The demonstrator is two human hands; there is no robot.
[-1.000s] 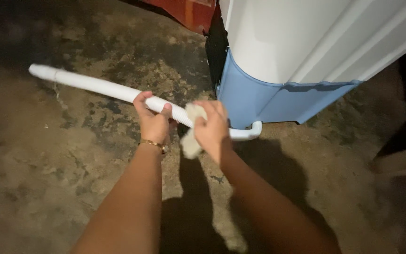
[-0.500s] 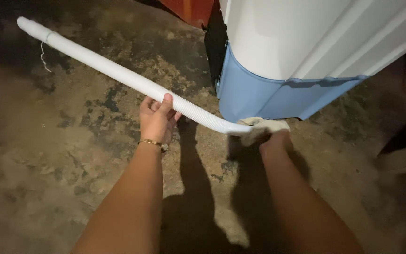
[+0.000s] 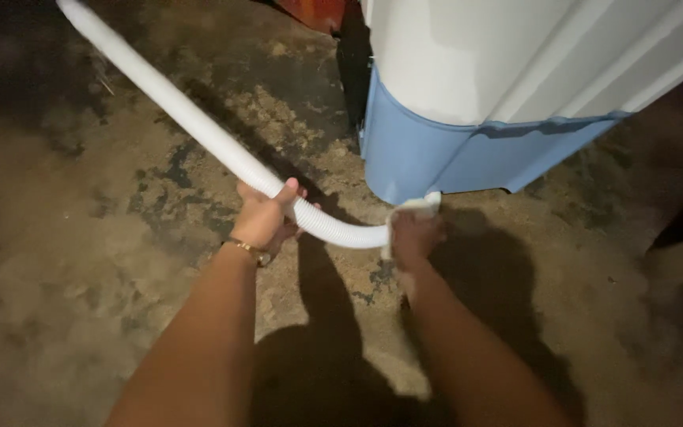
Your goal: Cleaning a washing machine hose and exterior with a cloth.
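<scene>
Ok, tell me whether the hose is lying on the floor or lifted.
Lifted: the left hand grips the white hose mid-length, and its far end rises off the floor.

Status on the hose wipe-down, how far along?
Done: cannot tell how much of the white corrugated hose is already wiped. In hand: left hand grips the hose mid-length and lifts it off the floor; right hand presses a pale cloth around its end by the blue base of the washing machine. Left: possibly the raised stretch toward the far end.
</scene>
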